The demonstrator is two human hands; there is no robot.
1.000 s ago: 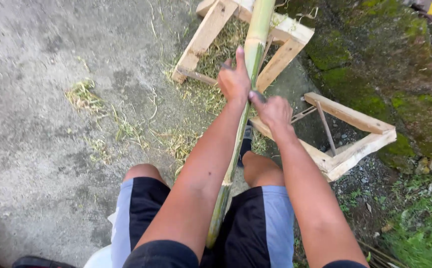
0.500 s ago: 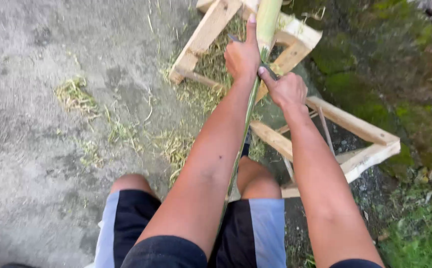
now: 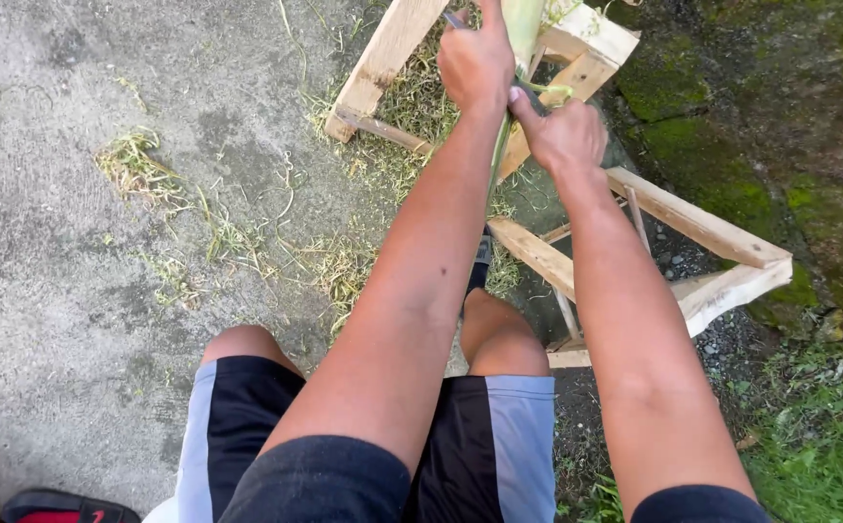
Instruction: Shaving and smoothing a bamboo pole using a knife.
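1. While the green bamboo pole (image 3: 521, 24) rests across the wooden sawhorse frame (image 3: 692, 223), it lies steady between my knees.
2. My left hand (image 3: 476, 60) clenches a blade handle beside the pole.
3. My right hand (image 3: 565, 136) grips the other side.

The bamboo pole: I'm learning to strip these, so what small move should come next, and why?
Probably a short pull of both hands back toward the body. The left hand and right hand grip close together on the green bamboo pole over the wooden frame, and thin green shavings already lie on the concrete.
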